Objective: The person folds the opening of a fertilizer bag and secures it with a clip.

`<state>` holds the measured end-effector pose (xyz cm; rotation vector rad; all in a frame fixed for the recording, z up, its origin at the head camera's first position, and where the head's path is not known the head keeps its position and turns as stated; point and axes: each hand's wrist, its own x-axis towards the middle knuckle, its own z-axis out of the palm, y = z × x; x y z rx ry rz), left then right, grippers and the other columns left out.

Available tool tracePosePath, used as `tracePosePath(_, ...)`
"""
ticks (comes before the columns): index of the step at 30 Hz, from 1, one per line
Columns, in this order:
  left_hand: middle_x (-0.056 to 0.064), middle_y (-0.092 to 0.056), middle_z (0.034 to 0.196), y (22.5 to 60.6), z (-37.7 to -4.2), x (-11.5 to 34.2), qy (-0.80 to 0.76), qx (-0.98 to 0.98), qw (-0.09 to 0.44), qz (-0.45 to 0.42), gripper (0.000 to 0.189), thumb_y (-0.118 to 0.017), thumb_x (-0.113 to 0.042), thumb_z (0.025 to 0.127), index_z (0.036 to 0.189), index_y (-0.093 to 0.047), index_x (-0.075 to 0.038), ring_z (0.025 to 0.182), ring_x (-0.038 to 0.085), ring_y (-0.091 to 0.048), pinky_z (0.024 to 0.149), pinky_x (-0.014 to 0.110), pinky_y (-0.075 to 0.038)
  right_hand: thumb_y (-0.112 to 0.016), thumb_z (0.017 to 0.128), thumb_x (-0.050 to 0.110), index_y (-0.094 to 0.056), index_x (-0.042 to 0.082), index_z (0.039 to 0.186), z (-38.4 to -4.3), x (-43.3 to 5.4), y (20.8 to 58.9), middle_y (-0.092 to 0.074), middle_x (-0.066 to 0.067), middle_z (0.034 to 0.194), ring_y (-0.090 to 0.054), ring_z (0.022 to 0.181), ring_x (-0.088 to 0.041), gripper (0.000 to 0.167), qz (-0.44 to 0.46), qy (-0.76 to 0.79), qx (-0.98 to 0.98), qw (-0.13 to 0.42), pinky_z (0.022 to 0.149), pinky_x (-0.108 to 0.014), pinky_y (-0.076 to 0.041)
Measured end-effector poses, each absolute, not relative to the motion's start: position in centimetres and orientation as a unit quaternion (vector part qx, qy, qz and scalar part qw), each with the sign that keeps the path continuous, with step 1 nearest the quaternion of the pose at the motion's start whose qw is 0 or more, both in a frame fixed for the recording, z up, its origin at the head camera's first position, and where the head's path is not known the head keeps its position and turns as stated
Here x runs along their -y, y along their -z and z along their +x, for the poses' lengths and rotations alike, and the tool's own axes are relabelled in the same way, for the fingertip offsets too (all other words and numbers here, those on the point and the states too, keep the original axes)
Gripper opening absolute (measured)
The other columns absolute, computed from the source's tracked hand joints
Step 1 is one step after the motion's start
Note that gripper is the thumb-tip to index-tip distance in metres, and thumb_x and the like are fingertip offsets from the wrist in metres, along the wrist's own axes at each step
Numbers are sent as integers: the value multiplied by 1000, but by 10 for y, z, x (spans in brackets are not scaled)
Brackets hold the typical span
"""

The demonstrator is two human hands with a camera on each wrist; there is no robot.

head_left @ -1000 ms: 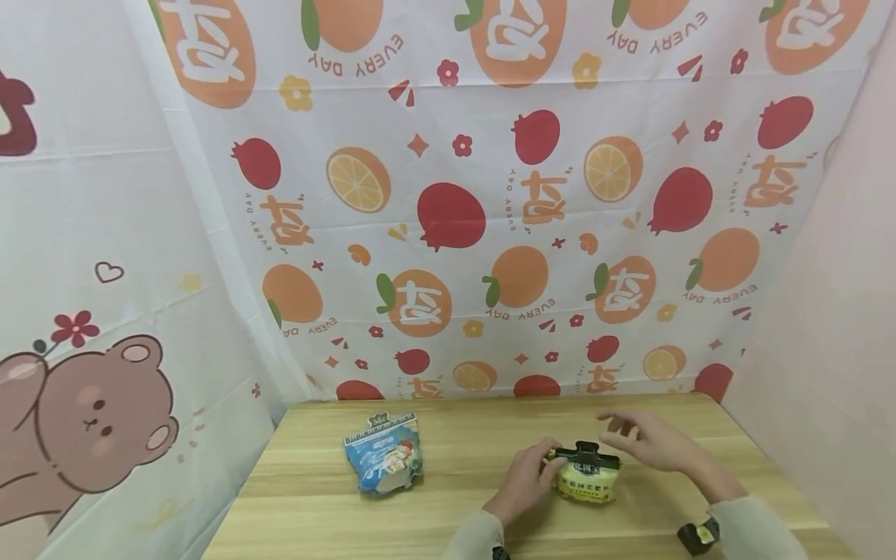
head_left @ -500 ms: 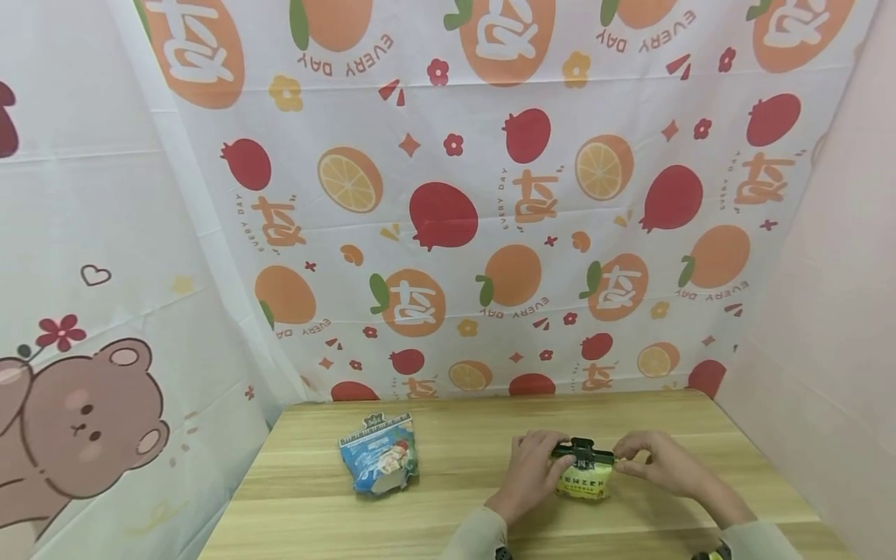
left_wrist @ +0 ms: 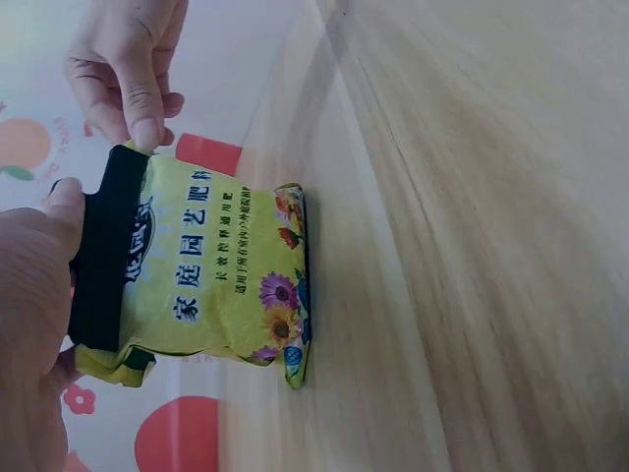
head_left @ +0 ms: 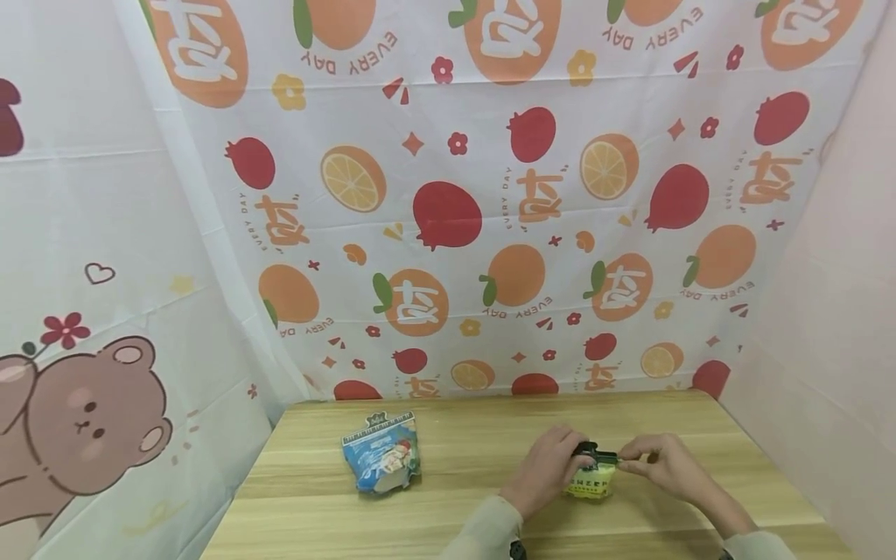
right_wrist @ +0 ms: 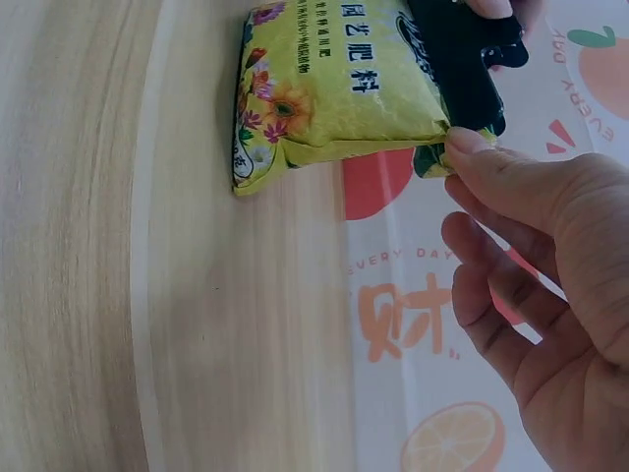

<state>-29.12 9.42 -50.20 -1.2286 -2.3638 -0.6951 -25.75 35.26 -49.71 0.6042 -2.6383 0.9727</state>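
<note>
A small yellow fertilizer bag [head_left: 590,485] with flowers printed along its bottom stands on the right part of the table. Across its top sits a wide black clip [left_wrist: 103,261]. My left hand [head_left: 549,470] grips this clip, its thumb on the near side as the left wrist view shows. At the bag's right top corner, my right hand [right_wrist: 580,256] pinches the yellow edge between thumb and index finger, just beside the clip's end. The other right-hand fingers are loosely curled. In the right wrist view the left hand's fingertips [right_wrist: 489,8] show on the clip.
A blue bag [head_left: 383,459] with a piano-key strip and a clip at its top lies on the left part of the wooden table [head_left: 308,498]. Fruit-printed cloth [head_left: 448,280] hangs behind the table, and a bear-printed cloth [head_left: 196,373] hangs at the left.
My right hand has come in from above and to the right of the bag and now pinches its right corner. My left hand has shifted from the clip's left end farther over the clip.
</note>
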Motion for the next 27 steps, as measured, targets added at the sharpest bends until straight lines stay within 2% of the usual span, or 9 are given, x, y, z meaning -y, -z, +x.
tracePosePath(6,-5,-70,100,502,-291,-98,269,838,194,-433,24,-56,-32,103,113,-68,-14,88,0,-62,77,9,-50,-80,84,13,-80,14,89,-258,-352,501,-78,0,84,-62,73,6,4,243,-335,897,153,57,-21,-50)
tracePosePath(15,-6,-65,79,501,-293,-102,249,827,246,-439,15,-66,-28,98,97,-72,-14,68,-5,-50,62,3,-41,-80,82,5,-79,16,85,-258,-348,504,-73,8,78,-57,66,6,11,258,-334,886,191,52,-21,-48)
tracePosePath(18,-7,-64,78,500,-293,-103,229,828,264,-439,14,-68,-27,97,97,-73,-14,67,-5,-50,61,2,-41,-80,82,4,-78,16,84,-257,-347,504,-73,7,78,-56,67,5,13,257,-335,886,193,53,-20,-47)
tracePosePath(22,-7,-67,80,501,-292,-106,166,831,305,-434,17,-70,-30,96,96,-73,-14,70,-3,-57,64,5,-46,-81,81,2,-77,17,83,-256,-346,503,-73,5,78,-57,69,5,15,255,-329,888,198,57,-20,-48)
tracePosePath(27,-5,-71,86,503,-289,-107,140,834,319,-427,24,-71,-32,95,104,-76,-11,75,-1,-63,67,7,-50,-82,80,5,-77,20,83,-256,-347,504,-73,8,77,-58,68,6,16,241,-323,894,195,56,-20,-48)
